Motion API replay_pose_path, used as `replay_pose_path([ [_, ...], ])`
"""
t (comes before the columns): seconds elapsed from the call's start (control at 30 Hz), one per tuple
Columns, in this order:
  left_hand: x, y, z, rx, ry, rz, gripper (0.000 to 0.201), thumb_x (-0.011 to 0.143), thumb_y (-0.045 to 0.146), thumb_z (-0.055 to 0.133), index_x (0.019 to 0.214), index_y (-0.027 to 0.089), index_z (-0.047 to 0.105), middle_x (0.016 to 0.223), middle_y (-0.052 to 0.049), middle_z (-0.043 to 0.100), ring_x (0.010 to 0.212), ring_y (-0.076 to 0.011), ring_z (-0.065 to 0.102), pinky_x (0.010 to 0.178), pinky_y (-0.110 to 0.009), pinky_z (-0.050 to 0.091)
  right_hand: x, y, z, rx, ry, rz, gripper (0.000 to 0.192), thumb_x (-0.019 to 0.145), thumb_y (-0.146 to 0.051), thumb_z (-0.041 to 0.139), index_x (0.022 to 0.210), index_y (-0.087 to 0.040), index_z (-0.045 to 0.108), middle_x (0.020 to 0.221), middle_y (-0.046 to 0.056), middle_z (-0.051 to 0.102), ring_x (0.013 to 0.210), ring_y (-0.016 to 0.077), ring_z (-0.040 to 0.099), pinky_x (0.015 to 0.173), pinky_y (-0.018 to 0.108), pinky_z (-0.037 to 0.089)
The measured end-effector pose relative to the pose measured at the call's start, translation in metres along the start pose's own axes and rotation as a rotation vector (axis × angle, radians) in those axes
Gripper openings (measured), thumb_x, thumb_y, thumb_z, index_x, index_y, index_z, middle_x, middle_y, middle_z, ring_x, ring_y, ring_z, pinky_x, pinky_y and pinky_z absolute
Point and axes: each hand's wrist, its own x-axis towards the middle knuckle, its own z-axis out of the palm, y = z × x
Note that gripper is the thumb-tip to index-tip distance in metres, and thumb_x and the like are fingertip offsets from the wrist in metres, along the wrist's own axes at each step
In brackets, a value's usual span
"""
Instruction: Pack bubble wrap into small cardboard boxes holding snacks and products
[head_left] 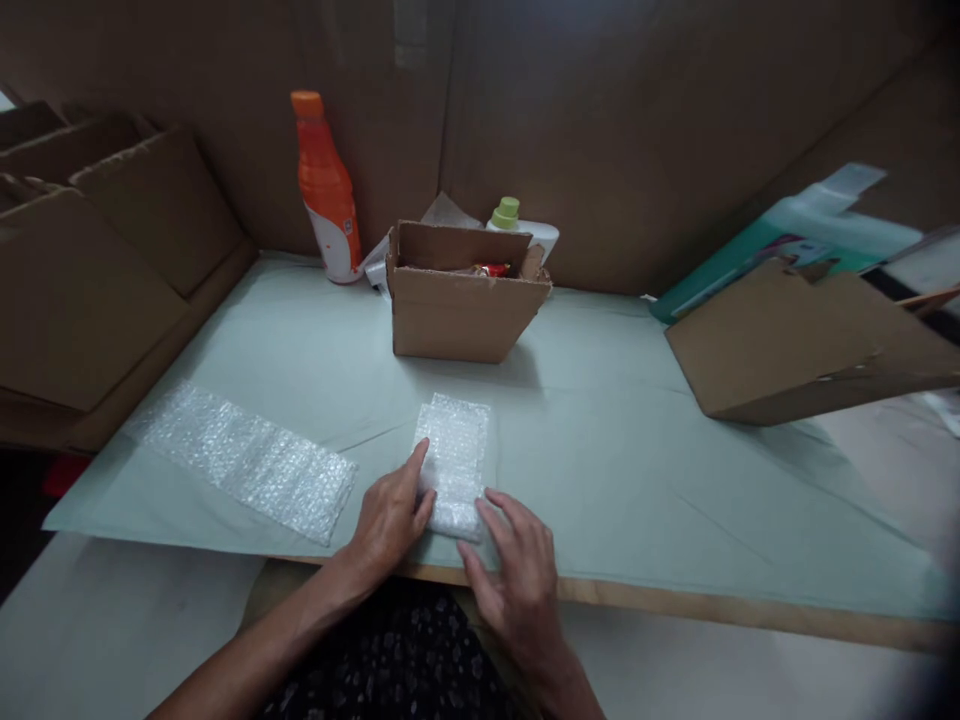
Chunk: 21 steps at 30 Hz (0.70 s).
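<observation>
We record both hands at the near edge of the table point(645, 470), which carries a pale green covering. A small packet wrapped in bubble wrap point(454, 462) lies flat on it, just in front of us, near the table's front edge. Our left hand point(390, 520) rests against the packet's left side, fingers pressed together and the thumb lying along its edge. Our right hand point(517, 570) touches its near right corner with fingers slightly spread and flat, not pinching. A loose bubble wrap sheet point(244, 460) lies apart to the left. Behind the packet stands an open cardboard box point(461, 300), with an orange bottle point(326, 190) beyond it to the left
</observation>
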Motion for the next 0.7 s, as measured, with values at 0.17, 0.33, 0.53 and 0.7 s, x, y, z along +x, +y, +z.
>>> replay_pose_path([
  [0.17, -0.011, -0.003, -0.010, 0.059, 0.184, 0.157, 0.050, 0.094, 0.027, 0.055, 0.143, 0.020, 0.048, 0.138, -0.017, 0.055, 0.122, -0.0313, 0.056, 0.100, -0.048, 0.047, 0.006, 0.004, 0.007, -0.013, -0.243, -0.192, 0.041, 0.095, -0.009, 0.050, 0.131, -0.021, 0.062, 0.129, 0.011, 0.070, 0.125, 0.0284, 0.060, 0.100, 0.049, 0.049],
  [0.33, -0.028, -0.004, -0.031, -0.116, 0.013, 0.307, 0.041, 0.095, 0.022, 0.053, 0.136, 0.022, 0.054, 0.117, -0.010, 0.069, 0.110, -0.0254, 0.061, 0.099, -0.046, 0.046, 0.026, 0.014, 0.010, 0.205, -0.318, -0.033, 0.031, 0.101, -0.019, 0.045, 0.118, -0.023, 0.071, 0.104, 0.007, 0.078, 0.094, 0.0221, 0.071, 0.085, 0.039, 0.056],
  [0.53, 0.010, -0.004, -0.021, -0.092, -0.008, 0.128, 0.042, 0.093, 0.019, 0.052, 0.135, 0.020, 0.055, 0.112, -0.009, 0.071, 0.096, -0.0229, 0.065, 0.088, -0.039, 0.053, 0.035, 0.016, 0.009, 0.118, -0.175, 0.073, 0.027, 0.100, -0.029, 0.049, 0.116, -0.023, 0.071, 0.116, 0.010, 0.073, 0.107, 0.0255, 0.067, 0.092, 0.042, 0.053],
  [0.7, 0.036, -0.005, -0.014, -0.040, 0.017, 0.055, 0.043, 0.090, 0.025, 0.055, 0.133, 0.018, 0.057, 0.114, -0.012, 0.063, 0.102, -0.0272, 0.063, 0.091, -0.044, 0.053, 0.031, 0.017, 0.015, -0.070, -0.225, -0.091, 0.030, 0.093, -0.023, 0.062, 0.123, -0.023, 0.067, 0.127, 0.012, 0.067, 0.116, 0.0294, 0.059, 0.098, 0.047, 0.045],
])
